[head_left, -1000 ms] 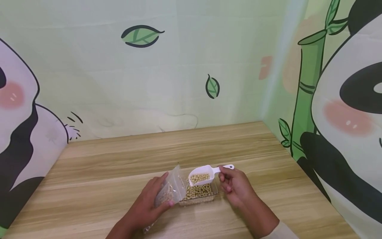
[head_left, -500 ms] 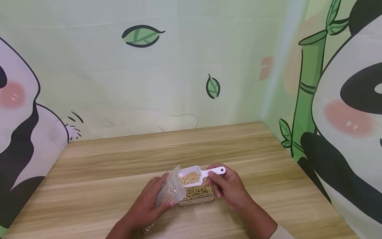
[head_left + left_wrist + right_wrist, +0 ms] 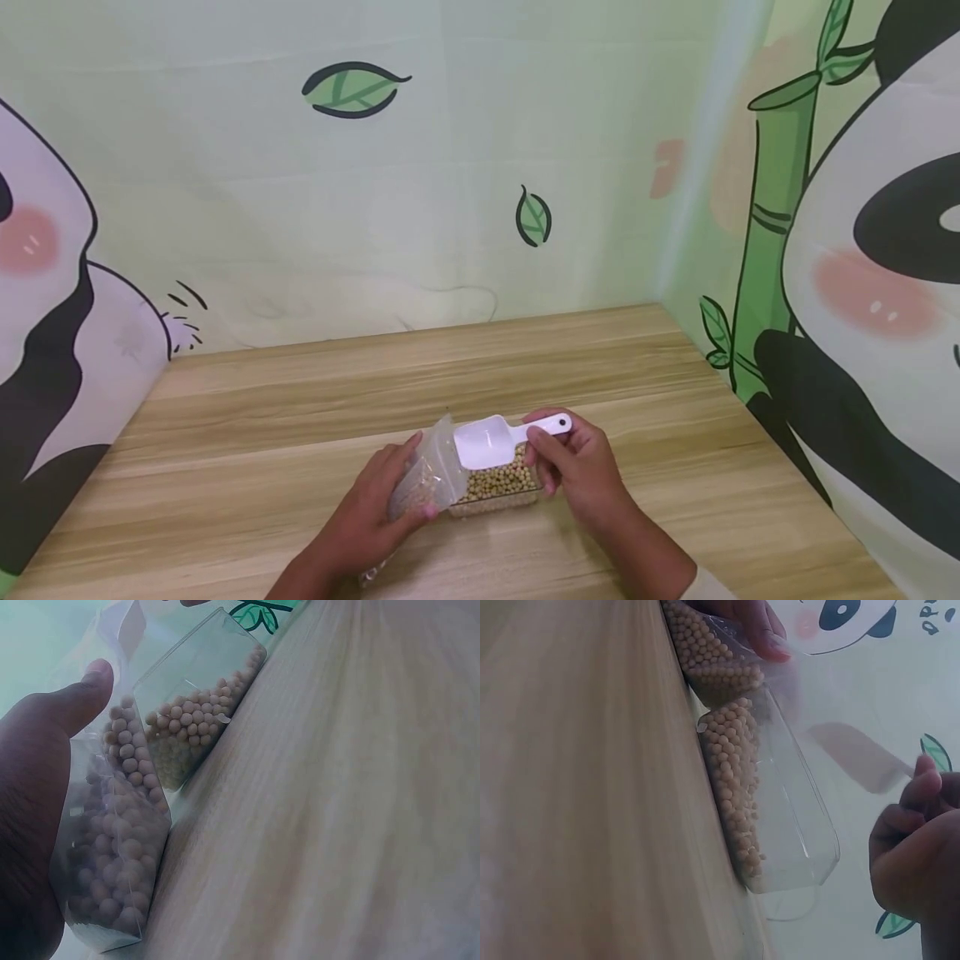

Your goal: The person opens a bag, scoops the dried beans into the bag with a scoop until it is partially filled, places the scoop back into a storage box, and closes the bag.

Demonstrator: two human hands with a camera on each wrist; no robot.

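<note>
My left hand (image 3: 375, 512) holds a clear plastic zip bag (image 3: 438, 467) part-filled with soybeans, thumb on the near side and fingers round the far side. In the left wrist view the bag (image 3: 112, 847) leans with its mouth toward a clear rectangular box (image 3: 195, 645). Soybeans (image 3: 506, 479) lie inside that box. With thumb and fingers my right hand (image 3: 581, 467) pinches the handle of a white scoop (image 3: 487, 443). The scoop hangs over the box, its bowl bare of beans and its front edge at the bag's mouth.
Around the box extends a wood-grain table (image 3: 300, 417). Behind and beside it stand backdrop walls (image 3: 450, 208) printed with pandas, leaves and bamboo.
My right hand has brought the scoop left to the bag's mouth and tipped it. The soybeans in its bowl are gone from it. The left hand and bag have barely moved.
</note>
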